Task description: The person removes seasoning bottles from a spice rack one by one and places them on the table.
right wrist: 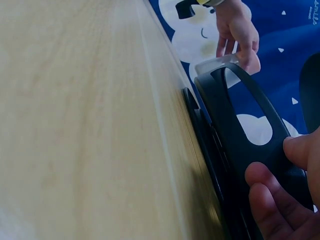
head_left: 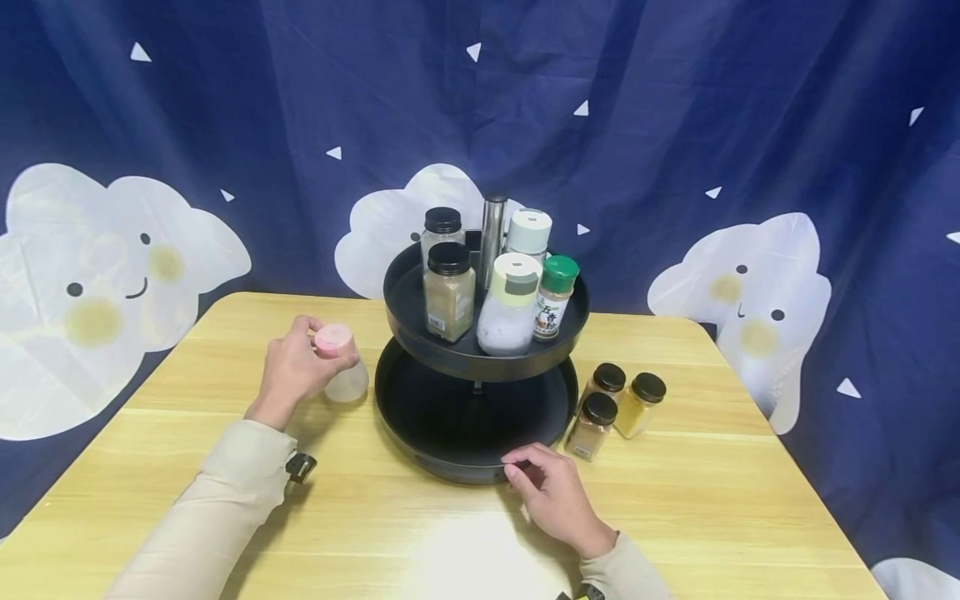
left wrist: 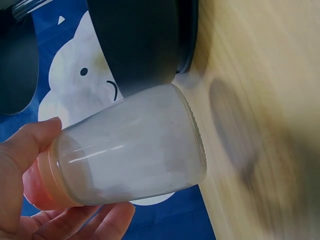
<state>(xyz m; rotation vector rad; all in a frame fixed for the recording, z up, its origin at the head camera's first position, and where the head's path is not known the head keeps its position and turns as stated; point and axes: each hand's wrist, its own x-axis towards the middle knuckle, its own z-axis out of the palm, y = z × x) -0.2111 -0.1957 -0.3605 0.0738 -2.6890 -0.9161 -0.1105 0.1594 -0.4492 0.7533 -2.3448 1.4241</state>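
My left hand [head_left: 296,367] grips a clear glass seasoning jar [head_left: 347,383] by its pink lid [head_left: 334,340], left of a black two-tier rack. Pale contents show through the glass jar [left wrist: 135,145] in the left wrist view; its base appears slightly off the table, apart from its shadow. At the front of the rack, my right hand [head_left: 551,492] pinches the rim of the lower tray [head_left: 442,471] between thumb and fingers. The right wrist view shows that thumb and those fingers [right wrist: 270,200] on either side of the tray wall [right wrist: 225,110], which has an oblong cutout.
On the upper tray [head_left: 405,321] stand several seasoning containers, among them a black-lidded jar [head_left: 448,300], a white shaker [head_left: 506,321] and a green-capped bottle [head_left: 553,304]. Three black-capped jars [head_left: 591,429] stand on the table [head_left: 705,500] right of the rack. A blue curtain [head_left: 600,167] hangs behind.
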